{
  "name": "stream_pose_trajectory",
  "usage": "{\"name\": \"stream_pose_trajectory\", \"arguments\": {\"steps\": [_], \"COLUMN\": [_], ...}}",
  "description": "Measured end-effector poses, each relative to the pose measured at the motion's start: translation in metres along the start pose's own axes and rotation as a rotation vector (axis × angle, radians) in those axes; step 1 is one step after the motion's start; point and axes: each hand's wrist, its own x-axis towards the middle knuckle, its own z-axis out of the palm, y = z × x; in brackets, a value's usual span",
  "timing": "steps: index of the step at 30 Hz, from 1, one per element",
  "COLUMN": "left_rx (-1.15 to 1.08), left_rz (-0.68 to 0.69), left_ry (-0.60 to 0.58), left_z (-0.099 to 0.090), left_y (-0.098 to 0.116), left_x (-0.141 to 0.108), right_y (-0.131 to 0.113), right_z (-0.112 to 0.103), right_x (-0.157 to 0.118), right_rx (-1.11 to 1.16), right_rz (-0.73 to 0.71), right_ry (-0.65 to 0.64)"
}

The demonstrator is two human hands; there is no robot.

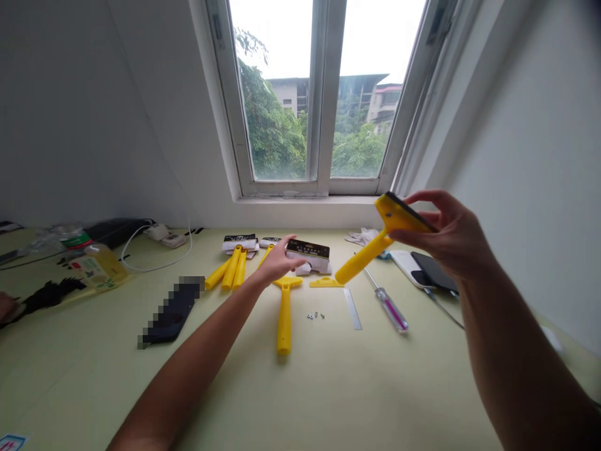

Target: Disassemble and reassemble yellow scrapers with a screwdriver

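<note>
- Right hand [453,232]: raised above the counter [328,388], fingers and thumb pinching the head of a yellow scraper [387,228]; its handle slanted down to the left.
- Left hand [276,260]: extended forward, thumb and fingers parted at the left end of a black-and-white package [310,252]. From where I stood, I could not tell whether they gripped it.
- Second scraper [284,313]: lay flat below the left hand, head towards the window [323,113], handle towards the person.
- Loose parts: a yellow plate [323,283] lay below the package, near the raised handle's lower end; a thin metal blade [353,309] lay near it, with small hardware [316,314] to the blade's left.
- Screwdriver [390,308]: lay right of the blade, its clear handle nearer the person.
- Left side: several yellow handles [230,269] lay grouped beyond a dark phone [176,310].
</note>
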Motion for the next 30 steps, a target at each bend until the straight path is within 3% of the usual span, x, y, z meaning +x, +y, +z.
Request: {"name": "stream_pose_trajectory", "arguments": {"steps": [3, 7, 11, 16, 19, 20, 22, 24, 25, 28, 30], "left_rx": [0.183, 0.505, 0.631, 0.700, 0.455, 0.288, -0.073, -0.319, -0.403, -0.629, -0.758], "left_rz": [-0.054, -0.132, -0.181, -0.135, 0.030, 0.083, 0.112, 0.112, 0.105, 0.071, 0.008], "left_ry": [0.101, -0.011, -0.072, -0.028, -0.108, -0.209, -0.534, -0.729, -0.762, -0.695, -0.628], "left_z": [0.013, 0.028, 0.028, 0.011, 0.003, 0.002, 0.004, 0.012, 0.017, 0.034, 0.039], "left_y": [-0.007, -0.015, -0.020, -0.012, 0.005, 0.013, 0.028, 0.041, 0.046, 0.052, 0.050], "left_x": [0.028, 0.056, 0.061, 0.052, 0.032, 0.021, -0.004, -0.031, -0.043, -0.065, -0.069], "right_y": [-0.007, -0.017, -0.015, -0.003, 0.002, 0.003, 0.005, 0.007, 0.008, 0.016, 0.029], "right_z": [-0.005, -0.003, 0.000, 0.011, 0.022, 0.026, 0.037, 0.050, 0.057, 0.067, 0.058], "right_x": [-0.004, -0.009, -0.011, -0.008, -0.008, -0.008, -0.010, -0.012, -0.013, -0.013, -0.011], "right_rx": [-0.031, -0.079, -0.144, -0.157, -0.028, 0.017, 0.087, 0.153, 0.188, 0.300, 0.324], "right_rz": [0.085, 0.196, 0.214, 0.218, 0.243, 0.252, 0.264, 0.282, 0.299, 0.347, 0.368], "right_ry": [-0.192, -0.330, -0.374, -0.390, -0.394, -0.385, -0.354, -0.299, -0.265, -0.191, -0.251]}}
